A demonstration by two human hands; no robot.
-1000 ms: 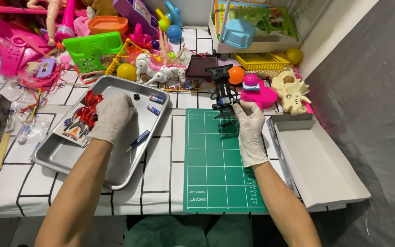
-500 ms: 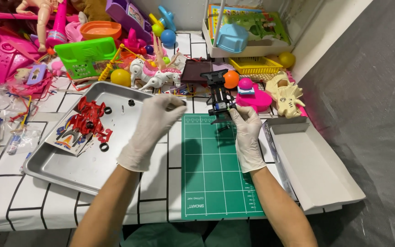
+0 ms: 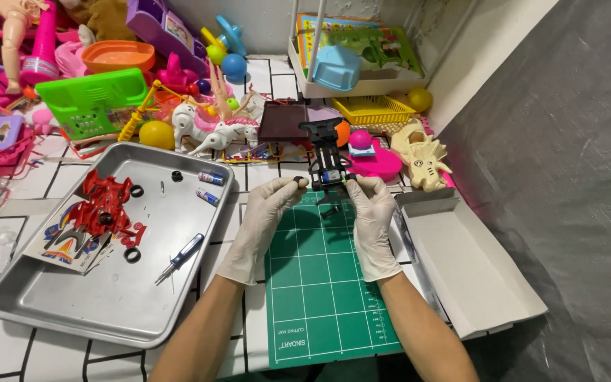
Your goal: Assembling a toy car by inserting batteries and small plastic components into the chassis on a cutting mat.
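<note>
On my left I see a metal tray (image 3: 51, 311) holding a red toy car shell (image 3: 100, 209), a blue-handled screwdriver (image 3: 180, 257) and two small batteries (image 3: 208, 187). A green basket (image 3: 93, 99) sits beyond; an open white box (image 3: 472, 269) lies right.

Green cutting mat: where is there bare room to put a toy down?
The green cutting mat is bare between the two forearms. The metal tray has free room at its near edge, below the blue-handled screwdriver. The back of the table is packed with plastic toys.
</note>
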